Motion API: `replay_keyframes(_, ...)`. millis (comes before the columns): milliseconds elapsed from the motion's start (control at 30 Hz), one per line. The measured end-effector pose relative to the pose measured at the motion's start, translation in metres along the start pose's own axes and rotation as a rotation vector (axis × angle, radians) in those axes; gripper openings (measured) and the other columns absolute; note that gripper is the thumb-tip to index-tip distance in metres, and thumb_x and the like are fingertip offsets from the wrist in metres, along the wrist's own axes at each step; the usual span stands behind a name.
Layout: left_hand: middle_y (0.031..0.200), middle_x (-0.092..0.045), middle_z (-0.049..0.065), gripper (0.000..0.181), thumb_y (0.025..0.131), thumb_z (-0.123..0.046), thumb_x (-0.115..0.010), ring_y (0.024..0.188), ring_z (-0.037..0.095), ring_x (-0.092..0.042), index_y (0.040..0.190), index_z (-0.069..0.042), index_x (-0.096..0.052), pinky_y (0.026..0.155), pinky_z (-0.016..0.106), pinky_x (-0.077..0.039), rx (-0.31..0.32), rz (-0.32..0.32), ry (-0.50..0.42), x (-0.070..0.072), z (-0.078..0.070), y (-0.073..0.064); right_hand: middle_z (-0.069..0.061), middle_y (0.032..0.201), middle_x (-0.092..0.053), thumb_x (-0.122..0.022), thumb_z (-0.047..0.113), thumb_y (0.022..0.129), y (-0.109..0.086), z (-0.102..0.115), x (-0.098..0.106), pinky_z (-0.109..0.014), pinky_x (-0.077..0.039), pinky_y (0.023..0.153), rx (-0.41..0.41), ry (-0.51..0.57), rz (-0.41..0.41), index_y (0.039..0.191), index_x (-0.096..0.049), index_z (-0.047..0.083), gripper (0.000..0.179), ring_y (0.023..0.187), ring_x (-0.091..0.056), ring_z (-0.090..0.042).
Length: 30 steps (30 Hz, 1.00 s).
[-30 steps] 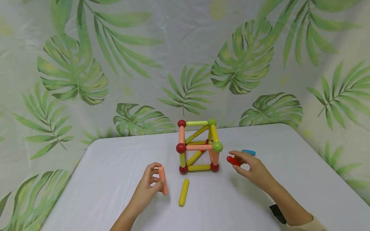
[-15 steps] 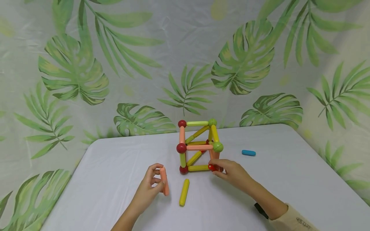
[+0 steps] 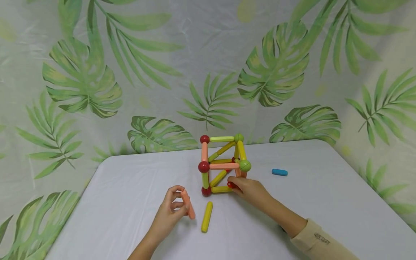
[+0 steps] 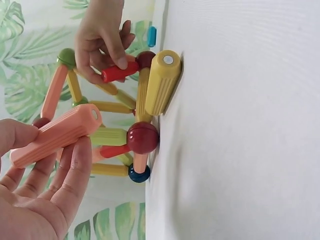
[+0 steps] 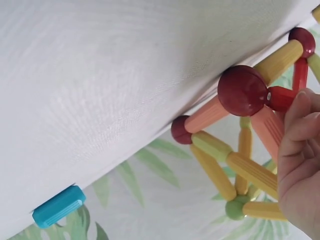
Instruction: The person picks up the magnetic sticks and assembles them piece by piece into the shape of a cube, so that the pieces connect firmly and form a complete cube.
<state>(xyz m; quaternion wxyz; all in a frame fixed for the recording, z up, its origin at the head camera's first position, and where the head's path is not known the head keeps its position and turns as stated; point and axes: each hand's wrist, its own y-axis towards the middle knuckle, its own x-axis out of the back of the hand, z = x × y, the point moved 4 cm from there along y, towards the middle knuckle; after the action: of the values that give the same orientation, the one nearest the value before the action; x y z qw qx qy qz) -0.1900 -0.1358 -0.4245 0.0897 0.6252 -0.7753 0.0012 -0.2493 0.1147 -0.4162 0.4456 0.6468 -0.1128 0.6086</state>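
A cube-like frame of magnetic sticks and balls (image 3: 224, 166) stands on the white table, with dark red and green balls at its corners. My right hand (image 3: 253, 191) pinches a short red magnetic stick (image 5: 281, 98) at the frame's front lower right corner. In the right wrist view one end of that stick is right at the dark red corner ball (image 5: 242, 90), and the stick slants inside the frame's front face. Left of the frame, my left hand (image 3: 167, 215) holds a salmon magnetic stick (image 4: 57, 135) between thumb and fingers, raised over the table.
A loose yellow magnetic stick (image 3: 207, 216) lies in front of the frame, between the hands. Farther right lies a short blue stick (image 3: 280, 172). A leaf-patterned cloth (image 3: 208, 72) hangs behind the table's far edge.
My right hand has carried the red stick left from beside the blue stick to the frame's lower right corner. My left hand has shifted slightly right, its salmon stick tilting more.
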Motion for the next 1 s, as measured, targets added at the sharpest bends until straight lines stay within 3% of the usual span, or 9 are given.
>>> replay_keyframes(200,0.105,-0.051,0.018,0.041,0.084,0.007,-0.056,0.089,0.026,-0.057,0.118,-0.006,-0.037,0.07,0.034,-0.051,-0.035,-0.019,-0.019,-0.009,-0.015,-0.003,0.004,0.076,-0.061,-0.073,0.011,0.075,-0.002,0.0,-0.002,-0.02,-0.049,0.058,-0.014,-0.014,0.008,0.099,-0.058,0.015,0.029,0.062,-0.052,-0.006)
replay_keyframes(333,0.103,-0.058,0.014,0.032,0.083,0.008,-0.058,0.09,0.024,-0.056,0.108,0.002,-0.039,0.07,0.032,-0.051,-0.114,-0.074,-0.004,-0.015,-0.028,-0.002,0.003,0.079,-0.062,-0.073,0.012,0.075,-0.001,-0.001,-0.002,-0.021,-0.049,0.06,-0.017,0.007,-0.005,0.1,-0.059,0.011,0.029,0.066,-0.055,-0.007)
replay_keyframes(500,0.102,-0.06,0.014,0.029,0.082,0.006,-0.06,0.091,0.022,-0.058,0.102,0.002,-0.04,0.071,0.029,-0.051,-0.197,-0.11,0.012,-0.025,-0.036,0.01,0.002,0.08,-0.062,-0.072,0.012,0.076,-0.001,-0.001,-0.001,-0.022,-0.05,0.06,-0.018,0.024,-0.02,0.099,-0.06,0.009,0.026,0.067,-0.055,-0.009)
replay_keyframes(733,0.106,-0.059,0.02,0.028,0.082,0.005,-0.06,0.097,0.026,-0.058,0.101,0.003,-0.039,0.073,0.027,-0.05,-0.206,-0.1,0.032,-0.043,-0.041,0.029,0.0,0.084,-0.061,-0.071,0.012,0.077,0.0,0.0,-0.002,-0.022,-0.05,0.062,0.013,0.028,-0.024,0.099,-0.06,0.008,0.024,0.071,-0.055,-0.01)
replay_keyframes(1000,0.102,-0.059,0.023,0.029,0.08,0.007,-0.062,0.091,0.03,-0.06,0.099,0.006,-0.04,0.072,0.027,-0.05,-0.263,-0.092,0.127,-0.061,-0.043,0.04,-0.001,0.087,-0.061,-0.071,0.015,0.077,-0.001,-0.001,-0.002,-0.024,-0.05,0.064,0.007,0.027,-0.024,0.101,-0.06,0.008,0.027,0.074,-0.056,-0.011)
